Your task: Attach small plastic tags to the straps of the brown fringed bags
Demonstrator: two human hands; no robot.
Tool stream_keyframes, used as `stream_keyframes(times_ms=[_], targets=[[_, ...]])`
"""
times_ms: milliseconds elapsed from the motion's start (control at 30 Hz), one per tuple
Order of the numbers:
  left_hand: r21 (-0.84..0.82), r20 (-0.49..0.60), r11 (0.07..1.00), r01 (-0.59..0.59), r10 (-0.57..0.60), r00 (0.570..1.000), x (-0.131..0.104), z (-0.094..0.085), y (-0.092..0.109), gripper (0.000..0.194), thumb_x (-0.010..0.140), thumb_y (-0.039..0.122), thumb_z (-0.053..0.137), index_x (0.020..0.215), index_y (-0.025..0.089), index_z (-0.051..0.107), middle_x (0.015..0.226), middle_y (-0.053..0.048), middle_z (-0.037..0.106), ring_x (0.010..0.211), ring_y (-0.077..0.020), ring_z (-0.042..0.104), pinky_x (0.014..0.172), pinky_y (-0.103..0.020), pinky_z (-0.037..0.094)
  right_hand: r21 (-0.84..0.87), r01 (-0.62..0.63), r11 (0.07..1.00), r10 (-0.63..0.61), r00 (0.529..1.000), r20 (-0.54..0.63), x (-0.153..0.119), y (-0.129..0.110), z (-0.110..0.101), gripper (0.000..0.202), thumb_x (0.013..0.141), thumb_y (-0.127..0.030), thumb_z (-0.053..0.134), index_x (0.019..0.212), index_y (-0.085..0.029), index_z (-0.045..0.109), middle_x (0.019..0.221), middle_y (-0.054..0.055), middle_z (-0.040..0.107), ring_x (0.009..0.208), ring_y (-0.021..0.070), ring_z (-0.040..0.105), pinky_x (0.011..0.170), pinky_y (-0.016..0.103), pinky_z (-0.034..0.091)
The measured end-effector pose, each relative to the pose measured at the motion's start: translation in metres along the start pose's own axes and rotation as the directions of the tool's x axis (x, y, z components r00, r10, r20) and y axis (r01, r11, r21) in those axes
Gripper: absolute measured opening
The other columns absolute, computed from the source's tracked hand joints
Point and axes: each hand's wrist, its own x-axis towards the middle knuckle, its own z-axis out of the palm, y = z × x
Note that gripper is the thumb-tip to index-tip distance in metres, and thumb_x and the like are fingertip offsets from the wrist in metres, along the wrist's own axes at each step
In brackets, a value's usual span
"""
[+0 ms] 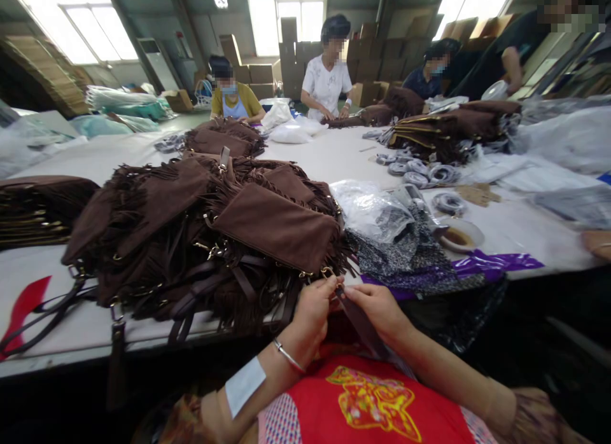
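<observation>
A brown fringed bag (281,228) lies on top of a heap of similar bags (157,202), its metal ring corner toward me. Just at that corner my left hand (319,301) pinches the metal clasp by the ring. Close beside it, my right hand (375,307) is closed on a dark brown strap (360,323), near its clasp end. The rest of the strap hangs down over my red apron (372,399). Whether the clasp is hooked onto the ring is hidden by my fingers.
Clear plastic and a speckled grey bag (396,247) lie to the right, near a tape roll (458,234) and coiled grey straps (415,170). More brown bags (42,208) are stacked at left. Several people work across the table (329,158). A red ribbon (23,310) lies front left.
</observation>
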Motion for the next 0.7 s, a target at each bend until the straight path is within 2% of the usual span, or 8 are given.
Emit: stream_keyframes(times_ms=[100,200,333,467,567,633,700], targets=[[0.011,0.025,1.0,-0.013,0.013,1.0,-0.002,-0.006,-0.002,0.038,0.065,0.042,0.079,0.088,0.012,0.073,0.084,-0.009,0.072,0.071,-0.0167,0.063,0.067,-0.029,0.051,0.086,-0.012,0.996,0.013,1.0,-0.008,0.013,0.001,0.006,0.04,0.066,-0.049,0.076,0.084,-0.014,0.076,0.073,0.008,0.074,0.062,0.0204,0.064,0.062,0.031,0.05],[-0.017,0.027,1.0,0.003,-0.002,1.0,0.0,-0.013,0.001,0.036,0.068,0.044,0.077,0.085,0.013,0.07,0.088,-0.01,0.071,0.076,-0.0179,0.065,0.068,-0.029,0.051,0.121,-0.07,0.99,0.068,0.997,0.024,0.013,0.0,0.007,0.04,0.064,-0.049,0.078,0.081,-0.013,0.076,0.07,0.008,0.074,0.059,0.0188,0.064,0.059,0.03,0.049],[-0.176,-0.099,0.984,0.012,-0.03,0.995,0.007,-0.016,0.002,0.035,0.069,0.045,0.076,0.078,0.013,0.064,0.081,-0.009,0.07,0.075,-0.0176,0.066,0.069,-0.03,0.052,0.12,-0.096,0.988,0.092,0.995,0.043,0.004,-0.005,0.01,0.038,0.066,-0.048,0.077,0.082,-0.013,0.075,0.07,0.007,0.074,0.057,0.0162,0.061,0.056,0.027,0.045],[-0.2,-0.181,0.978,-0.062,0.025,0.983,0.013,-0.014,-0.003,0.032,0.064,0.038,0.081,0.073,0.014,0.062,0.071,-0.004,0.067,0.067,-0.0148,0.063,0.065,-0.027,0.05,-0.027,-0.012,1.0,0.011,1.0,-0.004,0.003,-0.009,0.013,0.037,0.071,-0.047,0.072,0.084,-0.013,0.077,0.071,0.006,0.073,0.06,0.0171,0.06,0.058,0.027,0.043],[-0.06,-0.256,0.994,-0.096,0.077,0.963,0.015,-0.016,-0.007,0.029,0.065,0.039,0.078,0.072,0.013,0.065,0.073,-0.005,0.068,0.066,-0.015,0.062,0.061,-0.025,0.048,-0.173,0.071,0.982,-0.078,0.996,-0.034,0.011,-0.011,0.014,0.034,0.075,-0.045,0.067,0.082,-0.014,0.078,0.069,0.003,0.072,0.062,0.0174,0.06,0.059,0.027,0.043],[0.132,-0.303,0.983,-0.126,0.161,0.939,0.016,-0.02,-0.01,0.03,0.067,0.041,0.076,0.068,0.012,0.066,0.067,-0.004,0.066,0.06,-0.0139,0.058,0.055,-0.024,0.043,-0.259,0.104,0.96,-0.117,0.992,-0.035,0.019,-0.013,0.017,0.033,0.076,-0.044,0.064,0.08,-0.015,0.078,0.066,0.002,0.071,0.061,0.0172,0.059,0.057,0.027,0.041],[0.331,-0.311,0.93,-0.161,0.269,0.912,0.017,-0.024,-0.012,0.031,0.068,0.042,0.074,0.061,0.012,0.066,0.059,-0.003,0.062,0.054,-0.0124,0.052,0.05,-0.023,0.038,-0.327,0.121,0.937,-0.141,0.989,-0.038,0.028,-0.014,0.021,0.032,0.076,-0.043,0.062,0.078,-0.016,0.078,0.065,0.002,0.071,0.061,0.018,0.059,0.056,0.028,0.041]])
